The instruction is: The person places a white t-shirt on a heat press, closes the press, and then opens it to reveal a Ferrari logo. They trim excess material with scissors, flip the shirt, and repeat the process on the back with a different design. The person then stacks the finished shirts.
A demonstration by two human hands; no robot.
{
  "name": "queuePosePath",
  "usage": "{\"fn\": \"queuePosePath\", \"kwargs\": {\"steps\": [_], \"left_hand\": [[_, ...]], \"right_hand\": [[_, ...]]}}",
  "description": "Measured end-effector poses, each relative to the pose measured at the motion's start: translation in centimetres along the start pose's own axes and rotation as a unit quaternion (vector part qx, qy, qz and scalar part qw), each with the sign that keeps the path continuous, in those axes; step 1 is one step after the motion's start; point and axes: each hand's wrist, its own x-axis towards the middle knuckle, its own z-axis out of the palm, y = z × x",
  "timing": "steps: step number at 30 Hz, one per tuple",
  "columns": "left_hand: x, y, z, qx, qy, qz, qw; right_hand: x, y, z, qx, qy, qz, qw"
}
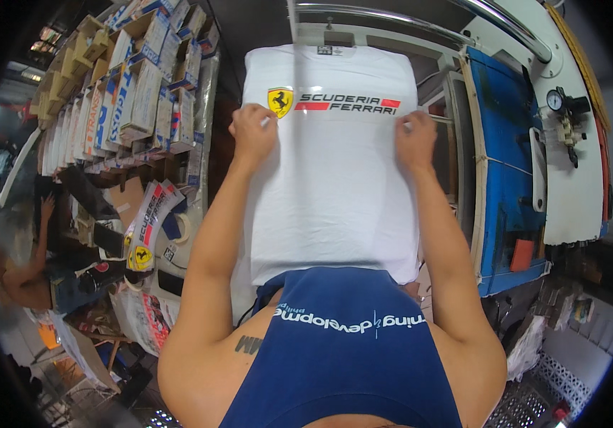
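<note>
A white T-shirt (331, 185) lies flat before me on the press bed, crossed near its top by a printed transfer strip (346, 103) with a yellow shield emblem, dark lettering and red bars, under what looks like glossy film. My left hand (253, 132) has its fingers curled in a pinch at the strip's lower left corner. My right hand (416, 135) pinches at the lower right end, level with the left.
Stacked boxes (142, 93) fill the left side above more printed strips (149, 228) and a tape roll (181, 228). Another person (17, 282) works at far left. A blue press (499, 178) with a gauge (554, 100) stands right; chrome rails (421, 21) cross above.
</note>
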Motion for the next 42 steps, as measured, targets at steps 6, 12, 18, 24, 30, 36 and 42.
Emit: {"fn": "queuePosePath", "kwargs": {"steps": [6,12,18,24,30,36,42], "left_hand": [[2.7,-7.2,0.6,-0.375,-0.186,-0.507,0.753],[1.7,-9.3,2.7,-0.718,-0.055,-0.403,0.565],[2.9,-12.4,2.3,-0.763,0.041,-0.378,0.523],[2.5,-13.7,2.3,-0.769,0.032,-0.377,0.516],[2.7,-12.8,1.4,-0.764,0.031,-0.4,0.506],[2.6,-11.8,0.8,-0.766,0.033,-0.384,0.515],[2.9,-13.6,1.2,-0.791,0.008,-0.375,0.484]], "right_hand": [[2.8,6.9,1.4,0.348,-0.227,0.461,0.784],[1.6,9.5,3.4,0.719,-0.155,0.404,0.544],[5.2,10.9,3.8,0.681,-0.021,0.461,0.568],[7.0,12.6,5.3,0.665,-0.151,0.412,0.604],[7.1,12.2,4.7,0.647,0.0,0.398,0.651],[7.1,10.2,3.7,0.63,0.061,0.42,0.65],[7.2,11.8,4.5,0.6,0.067,0.425,0.674]]}}
